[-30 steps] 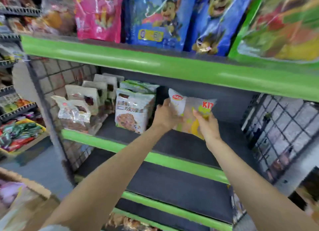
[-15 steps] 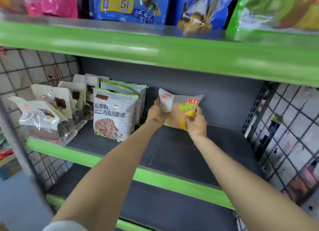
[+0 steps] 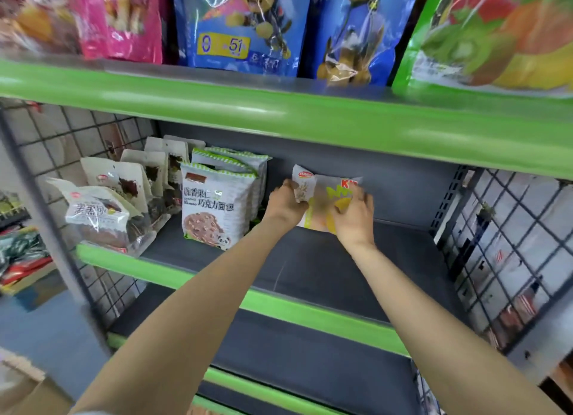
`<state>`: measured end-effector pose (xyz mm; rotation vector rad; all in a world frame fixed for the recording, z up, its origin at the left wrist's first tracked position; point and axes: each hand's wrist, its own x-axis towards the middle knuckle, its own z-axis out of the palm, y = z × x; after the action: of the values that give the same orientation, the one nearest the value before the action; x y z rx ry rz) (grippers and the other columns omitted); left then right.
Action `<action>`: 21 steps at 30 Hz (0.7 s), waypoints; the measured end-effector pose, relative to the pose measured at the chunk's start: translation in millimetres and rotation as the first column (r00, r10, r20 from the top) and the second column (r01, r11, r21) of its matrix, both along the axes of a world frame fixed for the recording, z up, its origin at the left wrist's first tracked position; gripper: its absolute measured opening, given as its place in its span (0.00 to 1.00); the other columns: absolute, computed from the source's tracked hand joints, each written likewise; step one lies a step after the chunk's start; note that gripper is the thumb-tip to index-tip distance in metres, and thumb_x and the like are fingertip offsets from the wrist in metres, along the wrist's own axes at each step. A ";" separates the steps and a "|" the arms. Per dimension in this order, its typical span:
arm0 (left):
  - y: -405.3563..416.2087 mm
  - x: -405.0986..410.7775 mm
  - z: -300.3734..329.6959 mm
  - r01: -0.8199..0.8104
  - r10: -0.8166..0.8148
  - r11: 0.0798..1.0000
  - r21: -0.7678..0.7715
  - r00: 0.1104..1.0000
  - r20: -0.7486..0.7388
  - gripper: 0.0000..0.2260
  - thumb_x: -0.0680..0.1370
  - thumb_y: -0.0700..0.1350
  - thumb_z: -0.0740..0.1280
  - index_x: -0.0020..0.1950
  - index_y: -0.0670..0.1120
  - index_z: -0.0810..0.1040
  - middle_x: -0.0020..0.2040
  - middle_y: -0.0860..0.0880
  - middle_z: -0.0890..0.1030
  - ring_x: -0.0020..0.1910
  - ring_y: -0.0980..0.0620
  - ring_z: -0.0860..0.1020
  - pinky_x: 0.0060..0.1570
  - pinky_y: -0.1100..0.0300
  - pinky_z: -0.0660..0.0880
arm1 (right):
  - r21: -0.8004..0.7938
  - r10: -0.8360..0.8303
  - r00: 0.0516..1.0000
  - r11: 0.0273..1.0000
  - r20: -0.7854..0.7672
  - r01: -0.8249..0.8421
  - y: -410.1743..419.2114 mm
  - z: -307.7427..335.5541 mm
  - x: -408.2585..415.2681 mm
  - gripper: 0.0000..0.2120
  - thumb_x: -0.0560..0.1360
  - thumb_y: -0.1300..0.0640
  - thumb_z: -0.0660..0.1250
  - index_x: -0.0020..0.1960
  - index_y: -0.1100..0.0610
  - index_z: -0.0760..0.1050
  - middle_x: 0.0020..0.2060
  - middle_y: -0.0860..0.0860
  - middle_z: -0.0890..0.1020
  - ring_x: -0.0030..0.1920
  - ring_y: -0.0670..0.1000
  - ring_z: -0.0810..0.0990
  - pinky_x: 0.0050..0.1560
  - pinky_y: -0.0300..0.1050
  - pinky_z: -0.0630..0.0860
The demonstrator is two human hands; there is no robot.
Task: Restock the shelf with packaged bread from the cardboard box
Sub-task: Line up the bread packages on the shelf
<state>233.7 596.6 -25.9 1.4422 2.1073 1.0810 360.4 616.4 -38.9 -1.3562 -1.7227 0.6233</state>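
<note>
A white and yellow bread packet [image 3: 324, 194] stands upright at the back of the dark middle shelf [image 3: 325, 266]. My left hand [image 3: 283, 204] grips its left edge. My right hand [image 3: 353, 216] holds its lower right side, covering part of the print. To the left stands a row of white chocolate bread packets [image 3: 214, 204] with a panda print. A corner of the cardboard box [image 3: 21, 383] shows at the bottom left.
Clear packets of dark pastries [image 3: 102, 210] lean at the shelf's left end against a wire grid [image 3: 80, 135]. Large blue and pink snack bags [image 3: 235, 21] fill the shelf above. A wire grid side panel [image 3: 508, 253] closes the right end. The lower shelf [image 3: 310, 359] is bare.
Both hands have carried the bread packet deeper into the shelf and lower, until it stands near the back wall. The camera has moved closer and tilted up slightly.
</note>
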 end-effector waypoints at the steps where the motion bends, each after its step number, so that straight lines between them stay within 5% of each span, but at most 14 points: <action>1: -12.4 -0.2 3.3 0.016 -0.017 1.000 0.022 1.000 0.021 0.16 0.76 0.39 0.63 0.64 0.41 0.71 0.60 0.42 0.78 0.60 0.44 0.75 0.54 0.59 0.72 | 0.005 0.033 0.999 0.999 0.002 -0.033 -10.4 3.1 -1.8 0.23 0.74 0.67 0.61 0.68 0.61 0.66 0.63 0.60 0.68 0.65 0.57 0.69 0.61 0.36 0.64; 4: -56.1 -2.5 13.4 0.051 -0.057 0.995 0.083 0.996 0.065 0.11 0.76 0.35 0.62 0.57 0.39 0.77 0.48 0.43 0.81 0.44 0.45 0.82 0.38 0.66 0.74 | -0.016 0.134 0.991 0.991 0.025 -0.133 -41.6 11.3 -12.3 0.18 0.75 0.65 0.62 0.64 0.58 0.70 0.61 0.57 0.74 0.62 0.58 0.74 0.58 0.43 0.70; 8: -122.5 -25.7 20.4 -0.045 0.039 0.991 0.122 0.998 0.052 0.07 0.77 0.37 0.64 0.53 0.41 0.79 0.44 0.43 0.82 0.36 0.47 0.80 0.28 0.71 0.73 | -0.027 0.335 0.942 0.942 0.019 -0.335 -97.8 21.7 -43.1 0.13 0.76 0.65 0.60 0.60 0.59 0.74 0.54 0.55 0.80 0.53 0.53 0.78 0.42 0.34 0.65; 12: -204.5 -72.9 8.8 -0.216 0.211 0.973 0.076 0.975 0.070 0.05 0.77 0.39 0.63 0.51 0.44 0.78 0.45 0.42 0.83 0.40 0.43 0.82 0.46 0.54 0.80 | -0.065 0.509 0.857 0.861 0.088 -0.505 -164.6 17.5 -89.8 0.11 0.76 0.64 0.61 0.56 0.58 0.78 0.53 0.53 0.82 0.55 0.53 0.79 0.54 0.44 0.74; 15: -273.0 -115.6 -6.0 -0.363 0.363 0.932 0.011 0.932 0.025 0.05 0.78 0.42 0.63 0.47 0.45 0.78 0.39 0.47 0.82 0.38 0.46 0.82 0.43 0.62 0.80 | -0.126 0.634 0.760 0.774 0.144 -0.621 -215.8 4.3 -131.4 0.10 0.77 0.63 0.61 0.54 0.57 0.78 0.52 0.53 0.82 0.53 0.53 0.80 0.55 0.47 0.75; 19: -363.8 -175.6 -24.3 -0.535 0.536 0.842 -0.071 0.844 0.004 0.07 0.76 0.41 0.62 0.43 0.46 0.80 0.44 0.41 0.84 0.44 0.41 0.82 0.47 0.48 0.80 | -0.203 0.755 0.629 0.656 0.187 -0.727 -287.1 -16.0 -188.0 0.10 0.78 0.61 0.61 0.57 0.57 0.77 0.54 0.53 0.81 0.55 0.53 0.79 0.53 0.45 0.74; 21: -406.1 -201.9 -31.2 -0.587 0.584 0.797 -0.139 0.809 -0.066 0.09 0.77 0.41 0.61 0.46 0.44 0.81 0.46 0.40 0.83 0.46 0.40 0.81 0.46 0.49 0.79 | -0.231 0.785 0.587 0.620 0.199 -0.750 -323.0 -25.4 -214.2 0.12 0.78 0.60 0.61 0.60 0.58 0.75 0.57 0.54 0.80 0.58 0.55 0.78 0.53 0.45 0.73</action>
<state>31.8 190.5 -57.1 0.7252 2.6724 1.0663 146.2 293.3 -64.2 -0.7098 -2.5734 1.0635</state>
